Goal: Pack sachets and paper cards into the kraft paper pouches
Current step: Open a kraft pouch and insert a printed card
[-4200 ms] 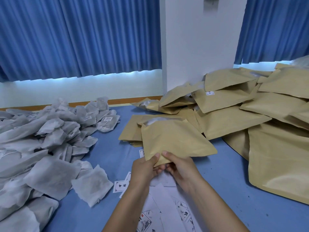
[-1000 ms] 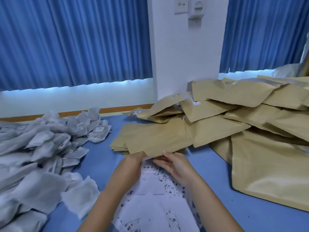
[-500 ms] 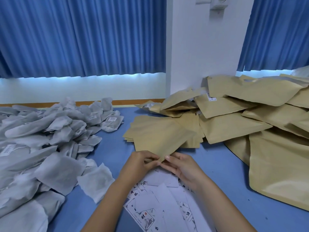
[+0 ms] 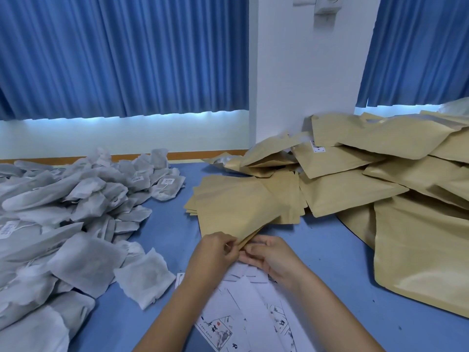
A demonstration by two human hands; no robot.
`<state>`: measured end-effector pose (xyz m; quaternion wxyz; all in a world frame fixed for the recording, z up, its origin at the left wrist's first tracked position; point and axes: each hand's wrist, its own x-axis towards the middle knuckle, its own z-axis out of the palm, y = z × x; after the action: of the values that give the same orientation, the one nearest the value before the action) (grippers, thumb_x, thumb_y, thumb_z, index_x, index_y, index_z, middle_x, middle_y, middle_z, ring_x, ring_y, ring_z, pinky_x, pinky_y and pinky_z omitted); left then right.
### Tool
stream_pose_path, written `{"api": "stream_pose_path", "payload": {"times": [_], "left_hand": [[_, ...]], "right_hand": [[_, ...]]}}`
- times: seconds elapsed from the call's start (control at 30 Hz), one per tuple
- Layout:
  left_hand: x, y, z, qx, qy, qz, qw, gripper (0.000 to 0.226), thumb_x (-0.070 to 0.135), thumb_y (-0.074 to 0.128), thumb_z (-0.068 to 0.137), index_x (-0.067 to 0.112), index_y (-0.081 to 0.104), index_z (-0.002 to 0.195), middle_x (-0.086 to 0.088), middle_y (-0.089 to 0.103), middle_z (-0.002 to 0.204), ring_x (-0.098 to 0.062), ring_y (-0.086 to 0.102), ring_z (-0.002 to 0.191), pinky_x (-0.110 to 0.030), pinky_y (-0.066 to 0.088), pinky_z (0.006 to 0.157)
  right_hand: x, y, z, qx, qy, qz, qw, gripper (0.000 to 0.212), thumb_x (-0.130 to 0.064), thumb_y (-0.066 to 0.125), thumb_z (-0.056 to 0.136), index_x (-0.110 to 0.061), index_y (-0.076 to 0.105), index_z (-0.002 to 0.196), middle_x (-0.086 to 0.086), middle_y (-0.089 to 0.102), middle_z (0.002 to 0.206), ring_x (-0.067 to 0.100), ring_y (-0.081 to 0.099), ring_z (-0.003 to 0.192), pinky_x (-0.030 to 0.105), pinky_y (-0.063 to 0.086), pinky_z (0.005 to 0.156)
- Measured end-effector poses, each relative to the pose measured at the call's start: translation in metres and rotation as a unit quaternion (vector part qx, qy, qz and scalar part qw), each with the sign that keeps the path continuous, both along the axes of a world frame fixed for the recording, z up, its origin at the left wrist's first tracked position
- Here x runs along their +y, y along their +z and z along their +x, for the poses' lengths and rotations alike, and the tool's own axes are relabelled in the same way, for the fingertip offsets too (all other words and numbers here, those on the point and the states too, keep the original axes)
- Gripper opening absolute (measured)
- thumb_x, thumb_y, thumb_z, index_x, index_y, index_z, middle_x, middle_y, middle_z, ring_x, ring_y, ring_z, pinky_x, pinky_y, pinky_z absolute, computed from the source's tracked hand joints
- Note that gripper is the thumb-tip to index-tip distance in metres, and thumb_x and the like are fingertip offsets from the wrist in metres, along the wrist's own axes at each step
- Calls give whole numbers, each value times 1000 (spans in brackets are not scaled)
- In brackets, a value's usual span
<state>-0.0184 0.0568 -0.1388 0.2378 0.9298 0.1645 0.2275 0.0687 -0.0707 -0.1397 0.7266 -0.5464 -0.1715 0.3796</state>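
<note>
- the kraft pouch [image 4: 233,212] lies flat and tilted, its far part resting on a stack of empty pouches [image 4: 291,199], its near corner lifted between both hands.
- the left hand [image 4: 215,252] pinches that near corner, fingers curled tight and thumb on top.
- the right hand [image 4: 271,255] grips the same corner from the other side, fingers bent under the edge; the two hands' fingertips touch.
- half a second ago hands and pouch sat in nearly the same place; now the layers at the corner show slightly fanned apart.
- four seconds ago the pouch in hand was puffed, with white showing at its far mouth; the one held now is flat.
- paper cards [image 4: 243,301] lie spread just nearer than the pouch, under the wrists, as before.
- sachets [image 4: 76,212], grey-white, are heaped well to the pouch's left, unchanged.
- a heap of filled pouches [image 4: 355,174] rises to the pouch's right and beyond it.
- a big kraft bag [image 4: 418,250] lies farther to the right.
- the blue table [image 4: 342,262] carries it all; blue curtains [image 4: 127,54] and a white pillar [image 4: 304,72] stand beyond the pouch.
</note>
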Motion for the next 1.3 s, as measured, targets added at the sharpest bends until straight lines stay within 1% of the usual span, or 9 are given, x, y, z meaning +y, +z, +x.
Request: {"api": "stream_pose_path", "payload": {"times": [0.13, 0.4, 0.5, 0.63, 0.8, 0.93, 1.1, 1.2, 1.3], "left_hand": [[-17, 1, 6, 24, 10, 58, 998, 25, 19, 49, 94, 4, 68, 88, -9, 60, 87, -22, 56, 82, -33, 42, 71], [-26, 4, 1, -90, -6, -32, 995, 15, 4, 60, 88, 0, 72, 80, -10, 60, 76, -20, 55, 69, -27, 39, 64], [-28, 7, 4, -76, -6, 21, 997, 14, 7, 58, 89, 0, 70, 86, -11, 60, 85, -23, 56, 83, -27, 40, 71], [-29, 9, 4, -23, 34, 92, 995, 26, 17, 48, 95, 10, 58, 118, -3, 54, 115, -19, 50, 108, -30, 42, 85], [-35, 14, -3, -71, 86, 81, 990, 24, 15, 46, 95, 7, 68, 100, -9, 60, 92, -25, 57, 83, -33, 43, 67], [-36, 18, -7, -86, 117, 29, 989, 24, 17, 48, 94, 6, 69, 91, -10, 59, 86, -26, 54, 75, -33, 38, 65], [-38, 19, -8, -90, 132, -17, 987, 23, 17, 51, 92, 4, 65, 80, -9, 59, 81, -29, 54, 71, -36, 39, 62], [-23, 24, -9, -126, 177, -80, 973, 33, 8, 55, 85, 11, 45, 54, -5, 42, 55, -27, 36, 56, -33, 27, 51], [-9, 23, -11, -123, 192, -35, 973, 32, 12, 54, 87, 13, 43, 57, -1, 38, 56, -25, 37, 58, -32, 24, 50]], "right_hand": [[5, 0, -5, 20, -42, -8, 999, 10, 3, 57, 90, 8, 61, 98, 23, 68, 100, 27, 69, 91, 29, 58, 81], [0, 11, -2, 34, -52, 20, 998, 22, 13, 47, 88, 7, 58, 106, 20, 70, 99, 28, 70, 91, 30, 58, 74], [5, 12, -7, 9, -90, 7, 996, 21, 8, 44, 91, 6, 63, 100, 14, 72, 81, 21, 71, 74, 31, 58, 71], [10, 14, -14, -78, -103, -42, 991, 27, 6, 41, 92, 1, 67, 84, 9, 68, 65, 17, 67, 62, 22, 54, 62], [13, 16, -16, -126, -97, -73, 985, 23, -2, 42, 98, 10, 62, 98, 25, 68, 92, 33, 70, 86, 37, 53, 88], [15, 18, -20, -144, -95, -95, 980, 24, -4, 45, 98, 16, 58, 101, 20, 68, 88, 32, 71, 83, 46, 48, 97], [17, 23, -22, -143, -100, -90, 981, 21, -3, 46, 98, 12, 60, 93, 16, 66, 80, 27, 72, 74, 42, 52, 88], [17, 18, -29, -138, -85, -75, 984, 26, 1, 41, 98, 0, 67, 92, 5, 75, 81, 21, 73, 72, 31, 58, 77], [19, 14, -36, -114, -84, -58, 988, 31, 4, 37, 96, -3, 67, 94, 10, 75, 86, 28, 73, 75, 39, 58, 78]]}}
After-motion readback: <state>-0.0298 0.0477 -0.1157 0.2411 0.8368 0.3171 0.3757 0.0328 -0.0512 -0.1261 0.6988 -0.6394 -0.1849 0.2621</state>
